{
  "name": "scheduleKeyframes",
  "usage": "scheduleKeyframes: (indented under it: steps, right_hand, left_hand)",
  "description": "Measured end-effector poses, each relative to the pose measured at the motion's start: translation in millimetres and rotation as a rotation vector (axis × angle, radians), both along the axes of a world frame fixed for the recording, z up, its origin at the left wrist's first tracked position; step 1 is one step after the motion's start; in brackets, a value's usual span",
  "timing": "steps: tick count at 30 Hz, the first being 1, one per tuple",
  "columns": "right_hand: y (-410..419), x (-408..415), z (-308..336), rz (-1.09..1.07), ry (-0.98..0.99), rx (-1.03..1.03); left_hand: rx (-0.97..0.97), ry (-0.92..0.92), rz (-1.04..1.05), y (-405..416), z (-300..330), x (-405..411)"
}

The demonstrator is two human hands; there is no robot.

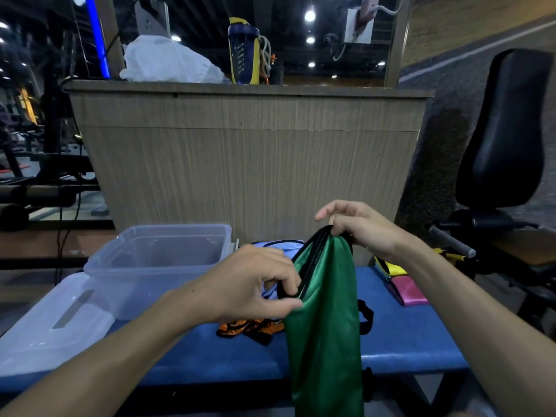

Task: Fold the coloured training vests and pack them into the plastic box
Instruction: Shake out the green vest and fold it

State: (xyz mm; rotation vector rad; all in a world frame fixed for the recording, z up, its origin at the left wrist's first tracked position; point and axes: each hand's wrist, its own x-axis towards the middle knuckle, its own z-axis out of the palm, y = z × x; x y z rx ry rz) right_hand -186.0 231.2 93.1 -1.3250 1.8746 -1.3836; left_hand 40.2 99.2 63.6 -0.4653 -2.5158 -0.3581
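I see my right hand [362, 228] pinching the top of a green vest [325, 320], which hangs over the blue table [406, 341], while my left hand [258, 284] fingers curl round its black trim lower down. Left of my left fingers sits the clear plastic box [156, 260], its lid [51, 329] beside it; orange [249, 326] and pale blue vests [279, 246] lie just behind them.

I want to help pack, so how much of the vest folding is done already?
Two vests, yellow and pink, look folded at the right end of the blue bench. The left hand and right hand hold up the green vest by its black trim, not yet folded. An orange vest and a pale blue one still lie loose. The plastic box looks empty, its lid off beside it.
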Motion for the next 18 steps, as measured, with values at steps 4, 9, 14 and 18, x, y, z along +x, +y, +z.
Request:
scheduleKeyframes:
  steps: [4,9,14,18]
  right_hand:
    - [-4.9,1.7,-3.1,-0.052,-0.01,0.008]
    - [5.1,-10.0,-3.3,0.021,-0.212,-0.027]
    - [14.3,-4.9,4.3,0.171,-0.283,-0.033]
    - [16.5,-1.2,13.8,0.164,-0.307,-0.059]
  left_hand:
    - [-0.318,0.083,0.124,-4.9,5.7,3.3]
    - [-0.678,0.197,0.42,-24.8,1.4,6.2]
    - [-0.612,0.163,0.419,-31.7,-3.3,8.5]
    - [-0.182,0.079,0.41,-28.8,-7.8,8.1]
